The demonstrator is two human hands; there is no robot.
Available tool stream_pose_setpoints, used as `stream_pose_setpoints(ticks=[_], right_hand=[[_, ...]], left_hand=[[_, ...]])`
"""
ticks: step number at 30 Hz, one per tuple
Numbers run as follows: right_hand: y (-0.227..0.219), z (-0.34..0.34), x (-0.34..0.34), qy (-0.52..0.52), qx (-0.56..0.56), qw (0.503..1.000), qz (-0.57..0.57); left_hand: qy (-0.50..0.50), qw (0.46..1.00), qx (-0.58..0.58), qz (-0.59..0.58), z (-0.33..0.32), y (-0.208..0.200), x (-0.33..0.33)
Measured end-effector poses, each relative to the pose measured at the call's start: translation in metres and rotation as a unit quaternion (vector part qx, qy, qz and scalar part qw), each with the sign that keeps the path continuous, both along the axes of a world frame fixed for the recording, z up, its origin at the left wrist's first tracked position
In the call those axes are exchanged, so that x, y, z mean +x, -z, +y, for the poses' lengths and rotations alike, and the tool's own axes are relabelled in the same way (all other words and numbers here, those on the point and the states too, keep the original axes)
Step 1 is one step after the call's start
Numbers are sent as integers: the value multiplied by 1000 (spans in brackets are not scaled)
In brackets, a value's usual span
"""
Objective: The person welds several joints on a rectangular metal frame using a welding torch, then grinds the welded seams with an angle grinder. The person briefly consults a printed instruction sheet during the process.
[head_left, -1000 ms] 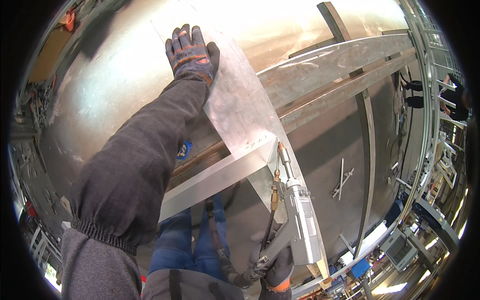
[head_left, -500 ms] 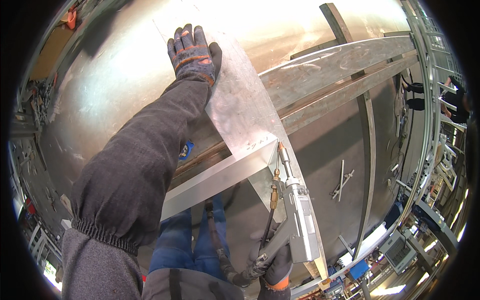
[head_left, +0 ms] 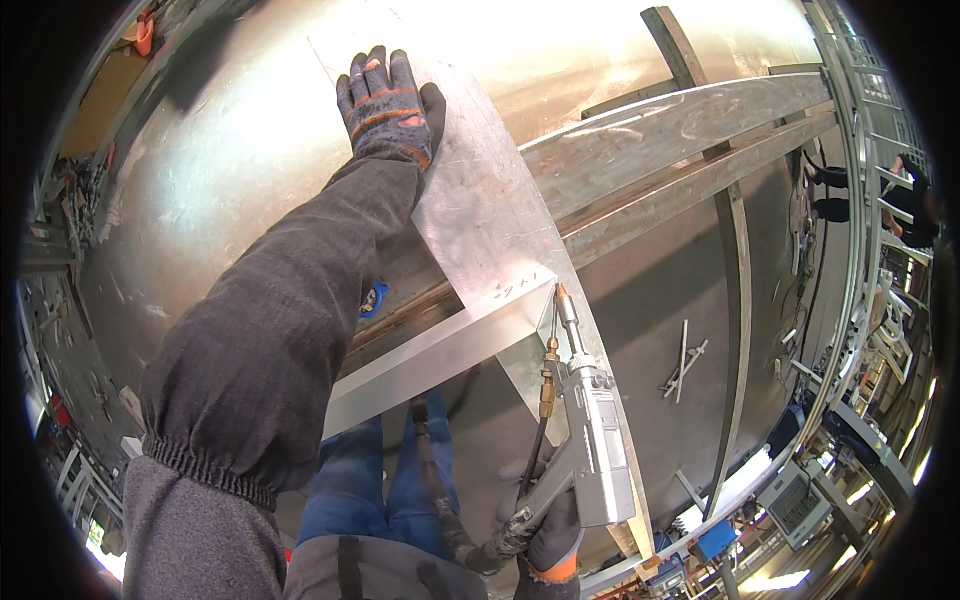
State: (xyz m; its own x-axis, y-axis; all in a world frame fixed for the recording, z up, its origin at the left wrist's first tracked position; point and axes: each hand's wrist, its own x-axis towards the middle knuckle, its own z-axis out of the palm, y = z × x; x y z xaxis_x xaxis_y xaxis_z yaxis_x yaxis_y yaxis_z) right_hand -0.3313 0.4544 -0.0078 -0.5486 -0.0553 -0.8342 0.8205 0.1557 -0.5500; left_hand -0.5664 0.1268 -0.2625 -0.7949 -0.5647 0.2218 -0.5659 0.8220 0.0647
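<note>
While my left hand point(head_left: 388, 115) lies flat, unclenched, on the metal plate point(head_left: 490, 215), seemingly bracing it, my right hand point(head_left: 550, 525) wraps the torch point(head_left: 602, 450), apparently steadying its copper tip point(head_left: 562, 293).

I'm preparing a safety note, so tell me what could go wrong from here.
The right hand grips the grey gun; a slip might shift its copper nozzle away from the corner where the metal bar meets the flat strip.
The left hand lies spread on that strip; if its palm slipped, the strip might shift.
The dark cable hangs in front of the legs and could snag, tugging the gun.
</note>
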Motion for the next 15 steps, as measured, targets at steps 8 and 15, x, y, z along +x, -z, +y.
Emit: stream_pose_setpoints(ticks=[8,15], right_hand=[[-7,-6,-5,4,10,1000,-15],[-6,-8,-6,3,25,1000,-9]], left_hand=[[5,1000,-1,28,0,1,0],[-2,1000,1,-5,2,-5,0]])
